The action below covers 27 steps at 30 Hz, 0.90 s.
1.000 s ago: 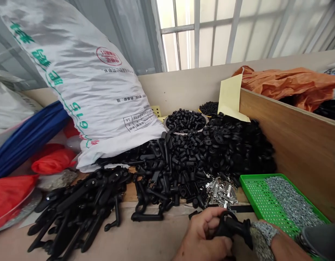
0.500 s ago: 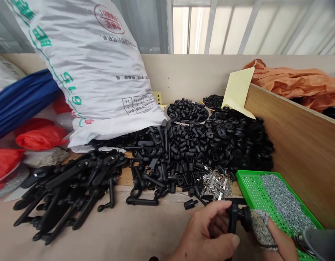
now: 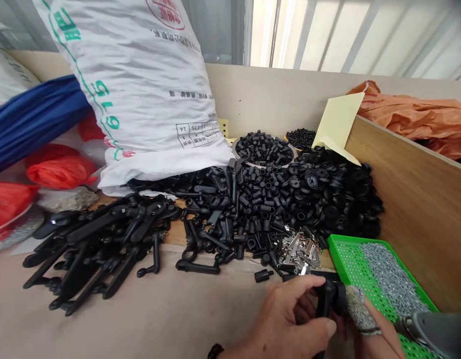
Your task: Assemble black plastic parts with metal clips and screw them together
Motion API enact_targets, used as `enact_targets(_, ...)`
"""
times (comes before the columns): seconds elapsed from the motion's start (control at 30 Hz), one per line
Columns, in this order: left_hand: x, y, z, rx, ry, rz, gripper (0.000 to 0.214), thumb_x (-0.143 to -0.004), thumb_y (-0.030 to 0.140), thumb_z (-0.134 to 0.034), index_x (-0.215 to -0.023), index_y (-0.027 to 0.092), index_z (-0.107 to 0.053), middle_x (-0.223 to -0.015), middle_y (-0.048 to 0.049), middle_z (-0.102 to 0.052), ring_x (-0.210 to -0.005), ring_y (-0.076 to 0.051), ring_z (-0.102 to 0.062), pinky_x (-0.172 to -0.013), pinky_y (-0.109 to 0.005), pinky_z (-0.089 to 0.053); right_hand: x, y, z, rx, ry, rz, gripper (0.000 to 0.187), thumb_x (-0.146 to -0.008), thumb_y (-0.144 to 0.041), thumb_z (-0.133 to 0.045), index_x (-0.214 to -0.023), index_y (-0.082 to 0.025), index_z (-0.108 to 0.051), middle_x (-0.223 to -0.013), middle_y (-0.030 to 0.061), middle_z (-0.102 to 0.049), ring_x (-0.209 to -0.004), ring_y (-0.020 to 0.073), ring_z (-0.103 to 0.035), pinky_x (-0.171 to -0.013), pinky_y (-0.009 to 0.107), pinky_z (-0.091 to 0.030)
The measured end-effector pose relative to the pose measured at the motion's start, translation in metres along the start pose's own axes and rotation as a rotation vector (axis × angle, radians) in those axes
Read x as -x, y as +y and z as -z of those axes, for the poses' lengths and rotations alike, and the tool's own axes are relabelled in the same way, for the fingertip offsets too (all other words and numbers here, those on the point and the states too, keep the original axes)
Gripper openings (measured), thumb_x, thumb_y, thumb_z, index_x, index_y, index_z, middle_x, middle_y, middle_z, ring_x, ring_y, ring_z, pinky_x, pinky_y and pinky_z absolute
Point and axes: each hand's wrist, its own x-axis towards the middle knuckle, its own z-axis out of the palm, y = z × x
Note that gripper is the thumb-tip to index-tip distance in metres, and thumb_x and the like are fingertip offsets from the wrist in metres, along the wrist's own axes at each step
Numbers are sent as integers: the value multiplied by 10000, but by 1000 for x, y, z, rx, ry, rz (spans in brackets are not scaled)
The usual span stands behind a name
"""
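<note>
My left hand (image 3: 286, 319) is at the bottom edge, fingers curled round a black plastic handle part (image 3: 326, 299). My right hand (image 3: 372, 324) comes in from the lower right with a grey knitted cot on one finger; it pinches the same part from the right. Just beyond the hands lie a small pile of shiny metal clips (image 3: 299, 249), a loose black cylinder (image 3: 263, 275) and a heap of small black cylinders (image 3: 258, 204).
A green perforated tray (image 3: 346, 259) of small silver screws sits at right against a wooden divider (image 3: 409, 199). Long black handles (image 3: 99, 244) lie at left. A big white sack (image 3: 140, 89), black discs (image 3: 331, 194), a metal bowl (image 3: 263, 149) and orange bags (image 3: 413, 114) stand behind.
The view has shifted down and left. My hands have turned the black part from lying sideways to more upright, and both keep their grip on it.
</note>
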Motion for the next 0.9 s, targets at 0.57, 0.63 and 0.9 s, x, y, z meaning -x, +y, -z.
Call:
enact_targets(0.57,3,0,10,-215,9,-125,516,-646,137,-611,-1160,176,-639,-730,-1,-615,-629,-118,-551,-553,-185,-440,0,-38,-5,-219,-507,-311,369,-745,-528,-653,-607,-190,-605,-518,17,-507,-507,129,-455,-513,234,-433)
enact_targets(0.63,3,-1,10,-236,13,-125,520,-649,151,-616,-1168,180,-634,-737,-1,-615,-639,-121,-556,-563,-189,-443,4,-45,-9,-226,-461,-330,359,-696,-517,-702,-593,-189,-596,-501,7,-505,-489,122,-447,-496,228,-413)
enact_targets(0.9,3,0,10,-257,43,-111,465,-635,139,-615,-1093,182,-679,-667,22,-557,-599,-107,-517,-555,-190,-423,6,-37,-15,-214,-299,-276,314,-646,-467,-757,-635,-196,-599,-522,-13,-506,-494,126,-440,-448,223,-401)
